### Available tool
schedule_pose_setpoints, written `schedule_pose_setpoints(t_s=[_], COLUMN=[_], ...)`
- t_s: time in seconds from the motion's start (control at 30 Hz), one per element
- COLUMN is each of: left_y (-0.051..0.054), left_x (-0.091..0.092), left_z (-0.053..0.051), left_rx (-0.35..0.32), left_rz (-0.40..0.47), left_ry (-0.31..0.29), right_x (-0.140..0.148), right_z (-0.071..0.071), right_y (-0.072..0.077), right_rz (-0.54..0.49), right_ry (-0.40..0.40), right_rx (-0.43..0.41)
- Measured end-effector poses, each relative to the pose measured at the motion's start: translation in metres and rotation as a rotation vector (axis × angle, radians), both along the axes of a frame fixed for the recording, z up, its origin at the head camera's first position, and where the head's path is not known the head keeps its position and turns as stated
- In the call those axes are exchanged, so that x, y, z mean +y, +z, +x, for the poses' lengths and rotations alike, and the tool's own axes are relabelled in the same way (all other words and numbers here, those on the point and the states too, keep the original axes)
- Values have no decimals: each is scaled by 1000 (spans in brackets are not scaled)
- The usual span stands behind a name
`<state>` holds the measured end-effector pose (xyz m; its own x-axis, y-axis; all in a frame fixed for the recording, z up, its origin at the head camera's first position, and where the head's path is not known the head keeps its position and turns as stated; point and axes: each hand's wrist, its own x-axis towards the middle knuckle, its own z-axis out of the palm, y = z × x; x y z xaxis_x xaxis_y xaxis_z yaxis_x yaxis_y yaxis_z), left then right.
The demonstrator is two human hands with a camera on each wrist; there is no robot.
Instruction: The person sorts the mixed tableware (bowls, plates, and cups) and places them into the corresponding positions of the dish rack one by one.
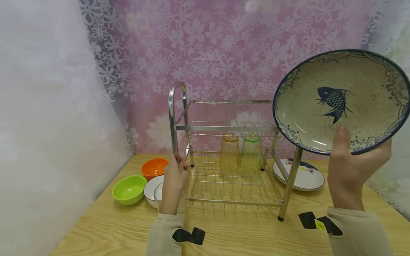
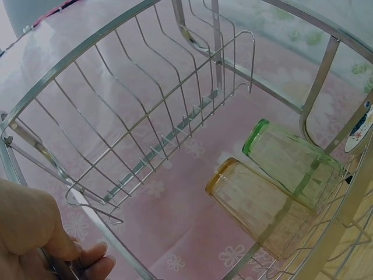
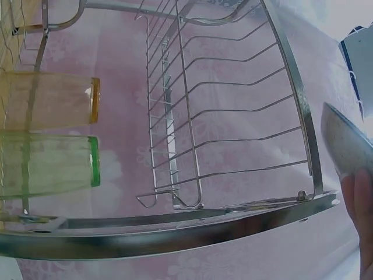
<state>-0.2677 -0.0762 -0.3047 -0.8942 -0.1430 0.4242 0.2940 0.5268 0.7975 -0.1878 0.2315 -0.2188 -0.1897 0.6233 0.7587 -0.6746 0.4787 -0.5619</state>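
A two-tier metal dish rack (image 1: 230,128) stands on the wooden table. My left hand (image 1: 174,183) grips its left upright post; in the left wrist view the fingers (image 2: 93,259) curl around the metal. Raised at the right, my right hand (image 1: 349,174) holds an oval plate (image 1: 368,96) by its lower rim, thumb on the face. The plate has a dark blue rim and a blue fish, and its face is turned toward me. On the lower tier, a yellow-rimmed glass (image 1: 229,154) and a green-rimmed glass (image 1: 251,154) stand upside down side by side.
Left of the rack sit a green bowl (image 1: 129,191), an orange bowl (image 1: 154,168) and a white bowl (image 1: 150,192) with a clear glass dish in it, partly behind my left hand. A white flowered plate (image 1: 301,177) lies at the right. Behind hangs a pink floral curtain (image 1: 224,53).
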Motion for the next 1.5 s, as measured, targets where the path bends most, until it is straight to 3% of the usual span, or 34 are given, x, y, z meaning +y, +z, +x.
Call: schedule_pose_setpoints(t_s=[0.13, 0.33, 0.6, 0.8, 1.03, 1.33, 1.5], left_y=[-2, -4, -4, -4, -5, -1, -1], left_x=[0, -1, -1, -1, -1, -2, -2], left_z=[0, 0, 0, 0, 2, 0, 0], left_rx=[7, 3, 0, 8, -7, 2, 22], left_rz=[10, 16, 12, 9, 26, 15, 18], left_ry=[-6, -11, -8, -13, -27, -25, -21], right_x=[-14, -30, -29, -32, -41, -43, -40], right_z=[-1, -6, -35, -56, -64, -66, -70], right_y=[15, 25, 33, 36, 48, 80, 81], right_rz=[35, 26, 51, 183, 409, 602, 642], right_ry=[-21, -120, -261, -361, -402, -439, -469], right_rx=[131, 216, 253, 279, 128, -252, -450])
